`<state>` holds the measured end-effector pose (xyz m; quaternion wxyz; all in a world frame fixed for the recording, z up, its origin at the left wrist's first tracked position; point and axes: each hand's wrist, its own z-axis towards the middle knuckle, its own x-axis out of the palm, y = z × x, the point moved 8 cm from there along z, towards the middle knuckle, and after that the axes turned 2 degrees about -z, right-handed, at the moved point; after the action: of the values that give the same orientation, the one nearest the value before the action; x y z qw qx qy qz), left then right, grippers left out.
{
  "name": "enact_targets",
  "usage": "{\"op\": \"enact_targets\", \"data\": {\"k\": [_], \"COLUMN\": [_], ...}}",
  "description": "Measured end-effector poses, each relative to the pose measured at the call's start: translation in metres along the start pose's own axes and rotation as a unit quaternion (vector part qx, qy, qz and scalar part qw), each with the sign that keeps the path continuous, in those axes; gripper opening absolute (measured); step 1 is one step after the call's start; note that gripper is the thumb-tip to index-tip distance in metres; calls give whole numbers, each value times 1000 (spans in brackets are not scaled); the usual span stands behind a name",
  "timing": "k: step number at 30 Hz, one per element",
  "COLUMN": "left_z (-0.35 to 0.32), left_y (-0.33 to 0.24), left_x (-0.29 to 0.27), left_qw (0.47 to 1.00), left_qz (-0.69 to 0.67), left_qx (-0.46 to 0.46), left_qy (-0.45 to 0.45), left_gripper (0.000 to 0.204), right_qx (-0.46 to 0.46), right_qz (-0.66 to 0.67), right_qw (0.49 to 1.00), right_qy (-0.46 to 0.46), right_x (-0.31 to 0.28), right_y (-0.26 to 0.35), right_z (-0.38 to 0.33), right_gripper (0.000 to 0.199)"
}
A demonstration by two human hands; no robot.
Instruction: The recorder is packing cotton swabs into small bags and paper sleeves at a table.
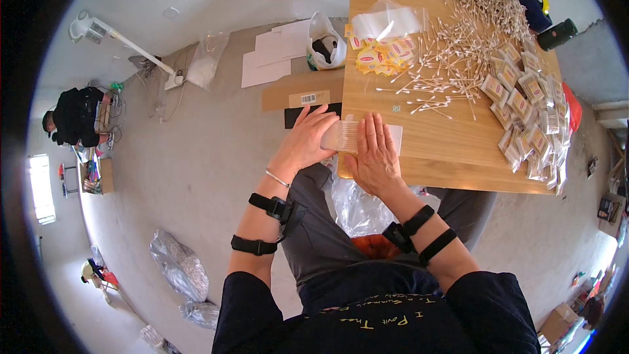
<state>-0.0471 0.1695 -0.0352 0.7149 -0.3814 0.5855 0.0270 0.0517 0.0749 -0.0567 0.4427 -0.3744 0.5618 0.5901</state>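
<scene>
At the table's near left corner, a small transparent pack of cotton swabs (348,136) lies between my hands. My left hand (306,139) holds its left end, fingers bent over the far side and the thumb along the near side. My right hand (378,156) lies flat across the right end, its fingers straight and close together. From under the right fingers a white flap (396,136) sticks out; whether it belongs to the pack I cannot tell. Loose cotton swabs (436,72) are strewn beyond my hands, beside a pile of yellow printed cards (386,56).
Finished-looking swab packs (524,108) are heaped on the wooden table (445,157) at right. Clear plastic bags (393,23) lie behind the cards. A cardboard box (298,92) and a white bag (325,39) stand left of the table. Another person (75,115) sits far left.
</scene>
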Motion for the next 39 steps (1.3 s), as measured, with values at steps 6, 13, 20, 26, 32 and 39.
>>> {"op": "enact_targets", "data": {"k": [6, 13, 20, 26, 32, 39], "left_z": [2, 4, 5, -16, -35, -36], "left_y": [7, -2, 1, 39, 70, 67], "left_x": [-1, -1, 2, 2, 46, 66], "left_qw": [999, 999, 999, 981, 852, 804], "left_qz": [-35, -27, -37, -156, -417, -479], "left_qx": [20, 27, -5, -103, -269, -281], "left_qy": [1, -5, 11, -51, -170, -214], "left_gripper": [65, 67, 74, 65, 44, 45], "right_qx": [7, 14, 2, -2, 10, 10], "right_qz": [-20, 2, -13, 9, 21, 65], "right_qw": [1000, 1000, 1000, 1000, 1000, 998], "right_qy": [7, 6, 4, 18, 16, -4], "right_x": [2, 1, 2, 1, 7, 11], "right_y": [-1, 1, 6, 15, 15, 31], "right_z": [-1, 1, 2, 5, 7, 13], "right_gripper": [78, 78, 78, 81, 83, 87]}}
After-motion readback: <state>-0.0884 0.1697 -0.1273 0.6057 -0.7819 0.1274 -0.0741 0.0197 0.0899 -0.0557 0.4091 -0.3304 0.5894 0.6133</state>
